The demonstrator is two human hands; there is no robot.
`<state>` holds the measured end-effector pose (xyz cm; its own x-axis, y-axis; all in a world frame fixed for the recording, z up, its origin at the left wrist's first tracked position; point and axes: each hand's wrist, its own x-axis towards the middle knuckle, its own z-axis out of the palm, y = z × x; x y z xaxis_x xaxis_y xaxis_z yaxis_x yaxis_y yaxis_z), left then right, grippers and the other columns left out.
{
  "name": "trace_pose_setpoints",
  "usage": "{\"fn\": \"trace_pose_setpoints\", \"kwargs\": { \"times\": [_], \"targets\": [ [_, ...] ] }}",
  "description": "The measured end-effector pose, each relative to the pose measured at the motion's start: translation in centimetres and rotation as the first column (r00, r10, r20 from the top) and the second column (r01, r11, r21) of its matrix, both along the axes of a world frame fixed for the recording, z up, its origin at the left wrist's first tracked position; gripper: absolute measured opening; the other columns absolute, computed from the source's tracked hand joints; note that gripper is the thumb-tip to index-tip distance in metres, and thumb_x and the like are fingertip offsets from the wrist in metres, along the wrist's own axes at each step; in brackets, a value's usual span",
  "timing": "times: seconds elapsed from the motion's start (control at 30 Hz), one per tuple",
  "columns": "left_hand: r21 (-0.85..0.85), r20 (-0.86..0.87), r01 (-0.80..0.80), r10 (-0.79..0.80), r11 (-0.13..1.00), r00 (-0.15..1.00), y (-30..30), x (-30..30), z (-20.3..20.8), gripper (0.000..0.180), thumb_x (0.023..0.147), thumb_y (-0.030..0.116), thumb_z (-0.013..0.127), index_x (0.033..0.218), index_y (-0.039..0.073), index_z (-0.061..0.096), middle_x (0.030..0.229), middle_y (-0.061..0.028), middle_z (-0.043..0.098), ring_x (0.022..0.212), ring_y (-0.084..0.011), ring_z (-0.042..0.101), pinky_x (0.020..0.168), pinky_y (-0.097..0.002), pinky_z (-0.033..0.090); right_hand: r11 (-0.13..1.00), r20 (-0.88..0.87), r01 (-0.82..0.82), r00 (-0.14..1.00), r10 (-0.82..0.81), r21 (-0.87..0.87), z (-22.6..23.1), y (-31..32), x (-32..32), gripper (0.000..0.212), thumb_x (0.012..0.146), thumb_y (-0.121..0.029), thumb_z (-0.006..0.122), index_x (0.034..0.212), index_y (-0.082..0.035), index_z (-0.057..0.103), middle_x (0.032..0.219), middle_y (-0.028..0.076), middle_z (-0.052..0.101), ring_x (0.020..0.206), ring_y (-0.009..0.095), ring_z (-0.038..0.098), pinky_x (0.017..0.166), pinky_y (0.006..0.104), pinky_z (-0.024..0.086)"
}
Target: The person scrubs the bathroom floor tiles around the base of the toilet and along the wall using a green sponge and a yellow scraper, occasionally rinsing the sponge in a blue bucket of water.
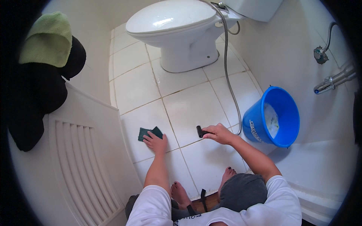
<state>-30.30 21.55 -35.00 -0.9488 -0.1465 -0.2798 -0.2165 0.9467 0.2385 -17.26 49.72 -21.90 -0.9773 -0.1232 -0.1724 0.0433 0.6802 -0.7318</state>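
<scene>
My left hand [154, 142] lies with fingers spread on a dark green scouring pad [144, 132], pressing it against the white tiled floor [192, 109]. To its right, my right hand [218, 134] is wrapped around a black handheld bidet sprayer [200, 131], held above the tiles with its head pointing left. A grey metal hose [226, 67] curves from the sprayer up past the toilet. Whether water comes out of the sprayer cannot be made out.
A white toilet [188, 49] with its lid down stands ahead. At the right, a blue bucket [253, 121] holds sudsy liquid, below a wall pipe [335, 80]. On the left are a louvered door [81, 158] and a light green cloth [47, 41] over dark items.
</scene>
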Motion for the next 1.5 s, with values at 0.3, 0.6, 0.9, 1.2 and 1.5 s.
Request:
{"fn": "trace_pose_setpoints", "kwargs": {
  "times": [0.3,0.6,0.9,1.2,1.5],
  "targets": [
    [0.083,0.119,0.166,-0.175,0.983,0.977,4.3,3.1,2.0,0.100,0.076,0.047,0.064,0.146,0.003,0.006,0.149,-0.0280,0.000,0.138,-0.0457,0.000,0.113,-0.0482,0.006,0.967,-0.050,-0.239,0.969,0.244,0.083,0.6,-4.2,-0.9,0.042,0.086,-0.049,0.053,0.115,-0.019,0.059,0.087,0.004,0.063,0.078,0.022,0.057,0.080,0.0366,0.036],
    [0.109,0.130,0.180,-0.193,0.978,0.972,3.7,2.8,2.2,0.101,0.076,0.046,0.064,0.146,0.004,0.006,0.150,-0.0279,0.001,0.138,-0.0461,0.000,0.114,-0.0480,0.008,0.930,-0.106,-0.285,0.943,0.315,0.232,1.4,-3.6,-0.6,0.039,0.085,-0.048,0.055,0.111,-0.019,0.061,0.077,0.001,0.058,0.071,0.019,0.052,0.076,0.0337,0.032],
    [0.053,0.103,0.255,-0.259,0.966,0.960,2.5,3.1,1.4,0.100,0.075,0.046,0.066,0.146,0.004,0.009,0.150,-0.0271,0.003,0.138,-0.0448,0.002,0.113,-0.0477,0.009,0.825,0.079,-0.563,0.826,0.559,0.050,3.1,-4.2,-1.1,0.044,0.085,-0.054,0.051,0.113,-0.023,0.061,0.085,0.003,0.062,0.081,0.020,0.059,0.078,0.0381,0.036],
    [0.058,0.075,0.323,-0.327,0.945,0.942,1.5,3.5,1.2,0.100,0.073,0.044,0.068,0.146,0.006,0.011,0.150,-0.0262,0.007,0.138,-0.0433,0.005,0.113,-0.0476,0.013,0.836,-0.024,-0.520,0.847,0.532,0.175,3.7,-5.1,-2.8,0.040,0.085,-0.053,0.051,0.111,-0.023,0.060,0.081,0.001,0.059,0.074,0.019,0.054,0.076,0.0353,0.034],
    [0.083,0.022,0.296,-0.299,0.952,0.954,2.1,3.9,1.3,0.100,0.074,0.044,0.068,0.146,0.005,0.012,0.149,-0.0272,0.007,0.138,-0.0448,0.006,0.113,-0.0475,0.012,0.849,-0.118,-0.506,0.843,0.524,0.153,4.0,-5.4,-2.0,0.042,0.085,-0.051,0.052,0.111,-0.019,0.060,0.079,0.001,0.058,0.073,0.018,0.055,0.074,0.0342,0.034]
  ]
}}
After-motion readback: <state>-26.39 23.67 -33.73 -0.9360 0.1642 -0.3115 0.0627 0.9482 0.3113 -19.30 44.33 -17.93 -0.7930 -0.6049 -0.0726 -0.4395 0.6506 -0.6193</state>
